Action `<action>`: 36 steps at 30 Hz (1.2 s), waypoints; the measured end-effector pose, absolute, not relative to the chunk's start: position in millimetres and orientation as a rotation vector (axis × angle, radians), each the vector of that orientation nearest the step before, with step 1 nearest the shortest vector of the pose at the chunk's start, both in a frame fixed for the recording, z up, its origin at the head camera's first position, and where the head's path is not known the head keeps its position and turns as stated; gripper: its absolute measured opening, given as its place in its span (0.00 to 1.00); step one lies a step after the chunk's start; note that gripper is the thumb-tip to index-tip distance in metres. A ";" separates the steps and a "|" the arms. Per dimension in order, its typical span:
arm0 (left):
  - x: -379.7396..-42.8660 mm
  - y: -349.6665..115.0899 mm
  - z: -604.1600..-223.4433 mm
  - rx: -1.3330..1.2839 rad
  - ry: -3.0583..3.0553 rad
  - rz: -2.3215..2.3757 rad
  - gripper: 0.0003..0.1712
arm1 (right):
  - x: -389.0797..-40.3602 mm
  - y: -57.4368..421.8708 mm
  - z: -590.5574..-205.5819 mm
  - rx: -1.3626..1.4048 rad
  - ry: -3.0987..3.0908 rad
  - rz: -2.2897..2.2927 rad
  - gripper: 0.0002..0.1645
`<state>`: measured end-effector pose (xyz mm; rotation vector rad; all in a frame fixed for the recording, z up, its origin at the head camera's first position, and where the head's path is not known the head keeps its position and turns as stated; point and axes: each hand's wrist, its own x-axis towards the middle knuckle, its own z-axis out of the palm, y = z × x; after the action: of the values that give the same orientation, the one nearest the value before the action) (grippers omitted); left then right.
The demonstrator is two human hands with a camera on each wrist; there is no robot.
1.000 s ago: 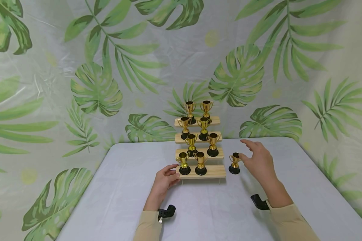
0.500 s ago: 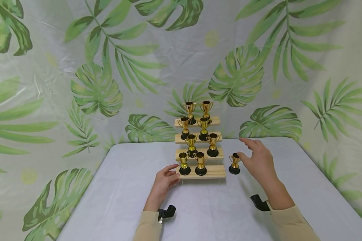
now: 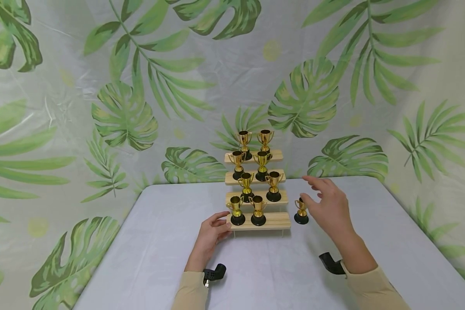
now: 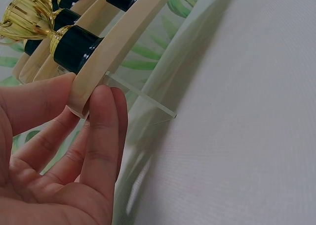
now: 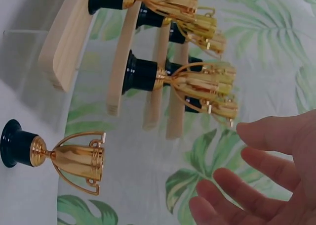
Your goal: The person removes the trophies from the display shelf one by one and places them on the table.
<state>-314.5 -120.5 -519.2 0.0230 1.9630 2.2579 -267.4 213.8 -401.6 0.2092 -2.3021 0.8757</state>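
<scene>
- Head view: a small gold two-handled cup trophy with a round black base (image 3: 302,212) stood upright on the white cloth-covered table (image 3: 159,249), right of centre in the frame, just beside the right end of the stand and apart from it.
- Its long axis ran up and down there; in the right wrist view, at lower left, it lay level across the picture, base toward the left edge and rim turned toward the hand.
- The right hand (image 3: 331,211) was clearly the nearer one, with the trophy to the left of its palm and below its thumb tip, which covered part of the rim in the head view. The right wrist view showed a gap between them, so that overlap was not contact.
- That hand's thumb and fingers were spread, with nothing between them.
- The left hand (image 3: 212,230) pinched the left end of the lowest board of a four-tier pale wooden stand with clear legs (image 3: 279,220), thumb above, fingers beneath.
- Eight matching gold trophies (image 3: 258,206) stood on it, two per tier; the bottom pair left bare wood toward the right.
- Behind, a pale backdrop printed with green leaves (image 3: 240,77) filled the upper frame.
</scene>
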 end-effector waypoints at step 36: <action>-316.6 -121.3 -521.4 0.015 1.918 2.283 0.28 | -255.7 156.9 -417.9 0.377 -2.280 0.968 0.27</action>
<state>-316.6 -121.3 -521.4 0.0148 1.9180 2.2830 -255.7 156.9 -417.9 0.3773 -2.2796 0.9681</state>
